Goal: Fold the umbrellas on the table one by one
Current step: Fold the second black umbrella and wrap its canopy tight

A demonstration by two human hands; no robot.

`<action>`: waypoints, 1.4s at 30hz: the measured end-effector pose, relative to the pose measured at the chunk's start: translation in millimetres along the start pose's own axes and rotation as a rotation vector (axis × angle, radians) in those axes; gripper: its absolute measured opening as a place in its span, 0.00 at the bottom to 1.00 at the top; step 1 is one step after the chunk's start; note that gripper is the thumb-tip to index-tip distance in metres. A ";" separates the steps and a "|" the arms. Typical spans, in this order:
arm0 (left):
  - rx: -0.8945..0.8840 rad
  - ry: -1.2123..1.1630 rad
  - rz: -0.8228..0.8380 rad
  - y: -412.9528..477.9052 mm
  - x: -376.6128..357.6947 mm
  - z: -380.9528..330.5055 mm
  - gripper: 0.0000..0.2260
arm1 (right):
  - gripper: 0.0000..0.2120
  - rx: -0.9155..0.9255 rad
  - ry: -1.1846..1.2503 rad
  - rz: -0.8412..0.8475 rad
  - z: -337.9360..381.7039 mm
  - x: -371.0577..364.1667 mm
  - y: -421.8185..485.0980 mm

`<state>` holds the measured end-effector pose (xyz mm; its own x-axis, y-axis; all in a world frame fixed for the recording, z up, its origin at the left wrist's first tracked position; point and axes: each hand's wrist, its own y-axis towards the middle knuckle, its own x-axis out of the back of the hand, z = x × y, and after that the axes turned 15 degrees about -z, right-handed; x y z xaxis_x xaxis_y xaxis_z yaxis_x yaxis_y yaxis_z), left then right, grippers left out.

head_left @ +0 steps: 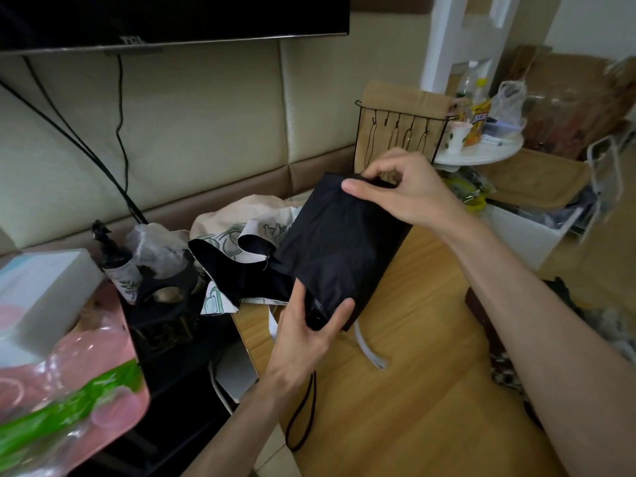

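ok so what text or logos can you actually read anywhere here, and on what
"TCL": faint, on the bottom edge of the television.
Yellow packet on the round white shelf: bold lettering, too blurred to read.
Black umbrella: no print visible.

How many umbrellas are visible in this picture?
2. The black umbrella is held over the wooden table, the left hand at its near end, the right hand pinching its far end. The beige patterned umbrella lies unfolded behind it. More may be hidden.
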<state>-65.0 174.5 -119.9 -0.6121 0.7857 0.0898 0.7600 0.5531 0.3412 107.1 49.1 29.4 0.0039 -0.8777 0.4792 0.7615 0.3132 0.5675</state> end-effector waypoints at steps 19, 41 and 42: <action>-0.011 0.036 -0.056 0.5 -0.7 7.6 0.25 | 0.12 -0.001 -0.094 -0.097 -13.4 15.2 -14.2; -0.019 0.046 -0.061 0.9 -2.1 9.6 0.21 | 0.01 -0.150 0.121 0.038 17.2 11.4 -4.0; -0.019 0.041 -0.058 0.8 -2.1 8.7 0.22 | 0.02 -0.156 0.118 0.019 18.6 10.4 -1.6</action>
<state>-61.2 175.7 -128.0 -0.6638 0.7401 0.1079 0.7191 0.5917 0.3644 93.9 46.3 46.0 0.0881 -0.9117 0.4012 0.8519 0.2777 0.4439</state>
